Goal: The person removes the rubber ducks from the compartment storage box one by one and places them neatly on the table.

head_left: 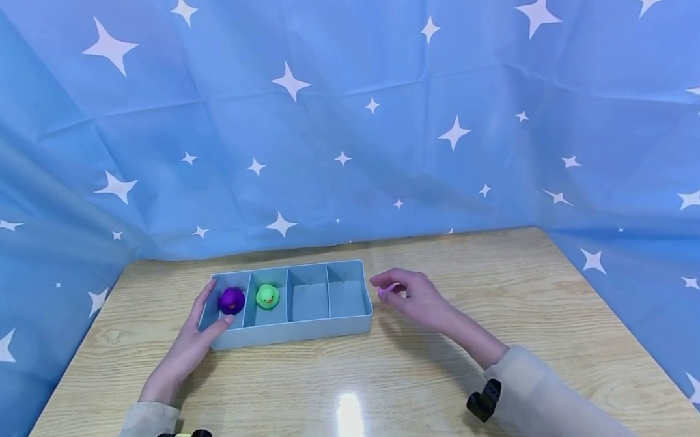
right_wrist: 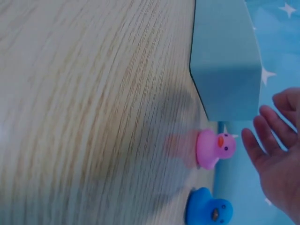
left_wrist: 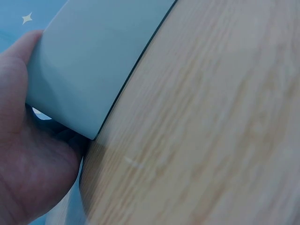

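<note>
My left hand (head_left: pixel 182 349) grips the left end of a blue-grey compartment box (head_left: pixel 284 330), its thumb at the front rim and its fingers along the end. A purple rubber duck (head_left: pixel 232 300) sits in the leftmost compartment. In the compartment beside it is a green rubber duck (head_left: pixel 268 296). Just off the box's right end, my right hand (head_left: pixel 415 297) hovers over a pink rubber duck (right_wrist: pixel 213 149), fingers spread and apart from it in the right wrist view. A blue rubber duck (right_wrist: pixel 208 207) stands near the pink one; the head view hides it behind the right hand.
The box stands on a wood-grain table (head_left: pixel 287 391) toward its back edge. A blue cloth with white stars (head_left: pixel 346 127) hangs behind and around the table. Black wrist cameras sit on both sleeves.
</note>
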`<state>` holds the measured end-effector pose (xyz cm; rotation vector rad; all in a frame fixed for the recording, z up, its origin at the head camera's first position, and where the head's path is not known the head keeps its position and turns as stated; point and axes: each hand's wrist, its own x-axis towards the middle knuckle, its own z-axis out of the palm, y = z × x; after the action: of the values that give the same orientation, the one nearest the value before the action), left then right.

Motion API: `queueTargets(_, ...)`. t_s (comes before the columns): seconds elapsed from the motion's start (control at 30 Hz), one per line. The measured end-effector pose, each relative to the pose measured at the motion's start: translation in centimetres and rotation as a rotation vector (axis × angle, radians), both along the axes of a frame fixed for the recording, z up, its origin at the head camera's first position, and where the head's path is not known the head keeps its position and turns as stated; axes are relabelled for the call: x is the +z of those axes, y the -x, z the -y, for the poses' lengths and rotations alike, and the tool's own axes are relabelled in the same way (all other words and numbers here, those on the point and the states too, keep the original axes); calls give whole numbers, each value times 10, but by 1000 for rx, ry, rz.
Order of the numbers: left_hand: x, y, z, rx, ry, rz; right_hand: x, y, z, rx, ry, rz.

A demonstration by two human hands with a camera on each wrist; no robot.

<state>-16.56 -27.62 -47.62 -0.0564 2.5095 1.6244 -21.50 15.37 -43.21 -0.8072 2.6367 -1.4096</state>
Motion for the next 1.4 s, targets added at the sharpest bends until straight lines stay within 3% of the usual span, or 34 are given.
queueTargets(0.47,-1,0,0,-1,-2,-2,-3,-2,3,1,33,-2)
queueTargets(0.93,-1,1,1,2,-5,0,-1,2,15,15,70,53)
queueTargets(1.4,-1,0,1,5,9,13,17,6,33,26,70,38)
